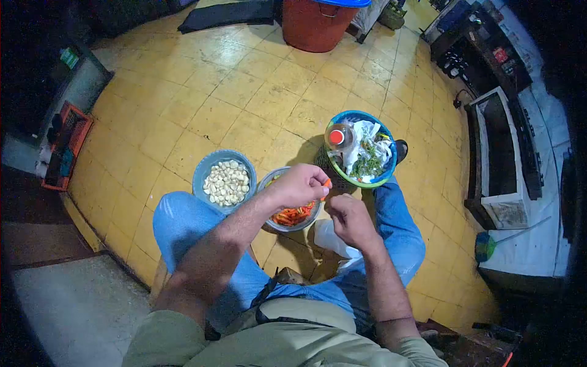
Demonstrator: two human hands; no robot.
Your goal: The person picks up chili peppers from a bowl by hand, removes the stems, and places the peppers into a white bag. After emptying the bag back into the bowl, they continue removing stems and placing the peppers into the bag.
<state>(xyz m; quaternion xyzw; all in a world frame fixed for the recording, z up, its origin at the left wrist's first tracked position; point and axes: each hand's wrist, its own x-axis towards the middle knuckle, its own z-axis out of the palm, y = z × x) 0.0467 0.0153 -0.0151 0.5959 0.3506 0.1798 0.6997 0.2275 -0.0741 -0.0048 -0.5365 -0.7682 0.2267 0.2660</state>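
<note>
My left hand [301,186] pinches a small orange-red chili pepper [327,183] between thumb and fingertips. Close beside it on the right, my right hand [353,221] is closed, and whatever its fingers hold is hidden. Below both hands sits a grey colander [276,227] with red and orange chili peppers [292,215] in it; my left hand and wrist cover part of it. To its left stands a blue-grey bowl [197,180] of peeled garlic cloves [226,183]. A white plastic bag [330,237] hangs or lies below my right hand, between my knees.
Beyond my right knee stands a bin [335,166] with a red-capped plastic bottle [337,137], white plastic and green stems [368,163]. A red tub [313,27] is at the far end. An orange crate [74,144] lies left; a wooden cabinet frame [504,153] stands right.
</note>
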